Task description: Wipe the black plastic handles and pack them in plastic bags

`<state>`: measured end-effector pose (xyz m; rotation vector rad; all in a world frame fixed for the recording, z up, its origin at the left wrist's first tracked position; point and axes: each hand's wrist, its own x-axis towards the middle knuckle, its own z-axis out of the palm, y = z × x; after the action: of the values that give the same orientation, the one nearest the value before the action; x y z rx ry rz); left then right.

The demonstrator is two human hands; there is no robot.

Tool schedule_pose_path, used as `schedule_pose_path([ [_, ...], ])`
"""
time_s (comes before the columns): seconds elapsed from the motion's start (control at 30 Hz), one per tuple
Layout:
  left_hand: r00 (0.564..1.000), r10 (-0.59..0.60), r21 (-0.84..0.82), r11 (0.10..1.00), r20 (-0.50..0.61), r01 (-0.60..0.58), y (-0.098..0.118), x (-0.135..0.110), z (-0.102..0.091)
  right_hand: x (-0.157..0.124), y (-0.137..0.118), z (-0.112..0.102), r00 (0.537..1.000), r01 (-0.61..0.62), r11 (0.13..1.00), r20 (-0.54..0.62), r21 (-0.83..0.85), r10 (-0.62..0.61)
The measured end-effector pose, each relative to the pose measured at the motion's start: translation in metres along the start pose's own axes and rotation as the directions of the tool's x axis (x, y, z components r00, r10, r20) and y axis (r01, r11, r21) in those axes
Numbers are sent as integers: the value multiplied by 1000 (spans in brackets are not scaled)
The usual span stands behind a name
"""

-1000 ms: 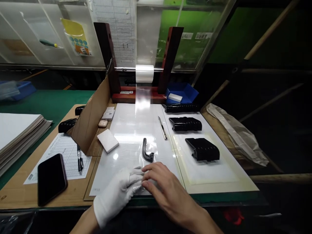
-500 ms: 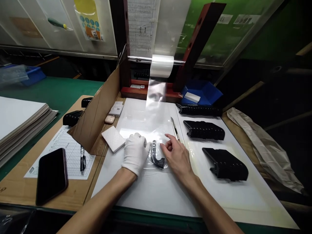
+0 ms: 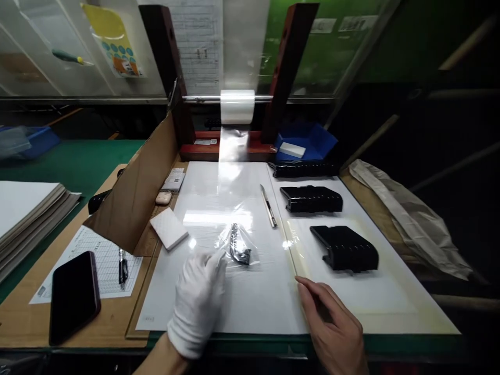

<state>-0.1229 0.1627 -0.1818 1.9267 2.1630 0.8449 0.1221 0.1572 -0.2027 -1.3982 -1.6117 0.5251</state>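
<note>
A small black curved part [image 3: 239,247] lies inside a clear plastic bag [image 3: 252,255] on the white sheet. My left hand [image 3: 199,299], in a white glove, has its fingers drawn together at the bag's left edge and seems to pinch the film there. Bare and apart from the bag, my right hand [image 3: 334,325] is at the lower right by the sheet's front edge. Its thumb and forefinger tips meet, and nothing shows between them. A craft knife [image 3: 269,205] lies to the right of the bag.
Several black ribbed parts [image 3: 347,249] lie along the right. Behind, a roll of clear film [image 3: 237,107] hangs on a bar near a blue bin [image 3: 318,140]. On the left are a cardboard flap [image 3: 136,182], a white block [image 3: 169,229], a phone [image 3: 74,297] and a pen [image 3: 123,270].
Both hands have drawn back toward me, the right one farther, away from the bag. The bag and black part stay in place on the sheet, while the camera view has shifted.
</note>
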Motion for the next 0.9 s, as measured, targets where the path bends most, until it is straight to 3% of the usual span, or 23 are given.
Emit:
schedule_pose_path([
  [0.07, 986, -51, -313, 945, 160, 99, 32, -5, 8, -20, 14, -9, 978, -72, 997, -197, 9, 72],
  [0.13, 928, -13, -499, 840, 372, 212, 72, -4, 25, -32, 23, -13, 933, -147, 989, -332, 11, 142],
  [0.27, 765, 35, -576, 680, 643, 453, 151, 17, 72, -36, 27, -13, 903, -196, 979, -381, 48, 199],
  [0.33, 730, 23, -595, 596, 683, 539, 177, 29, 87, -34, 24, -14, 897, -211, 974, -380, 87, 228],
  [0.4, 727, 0, -623, 516, 686, 588, 188, 35, 90, -33, 21, -19, 887, -241, 960, -369, 139, 276],
  [0.47, 719, -14, -645, 431, 695, 631, 182, 30, 78, -33, 17, -24, 875, -288, 935, -340, 207, 345],
  [0.53, 694, -13, -650, 339, 720, 680, 160, 13, 55, -32, 10, -29, 866, -347, 893, -268, 285, 422],
  [0.6, 665, -20, -640, 253, 747, 726, 129, -11, 26, -31, -1, -31, 869, -407, 842, -135, 355, 477],
  [0.67, 661, -55, -642, 195, 748, 742, 97, -35, -1, -30, -15, -27, 861, -487, 759, 91, 432, 501],
  [0.73, 658, -67, -646, 136, 750, 751, 69, -55, -23, -31, -30, -19, 798, -602, 638, 353, 479, 488],
  [0.8, 655, -85, -644, 122, 751, 755, 49, -69, -39, -35, -43, -8, 701, -709, 535, 543, 459, 462],
  [0.9, 673, -161, -657, 146, 722, 739, 27, -79, -56, -43, -58, 8, 615, -775, 503, 641, 383, 459],
])
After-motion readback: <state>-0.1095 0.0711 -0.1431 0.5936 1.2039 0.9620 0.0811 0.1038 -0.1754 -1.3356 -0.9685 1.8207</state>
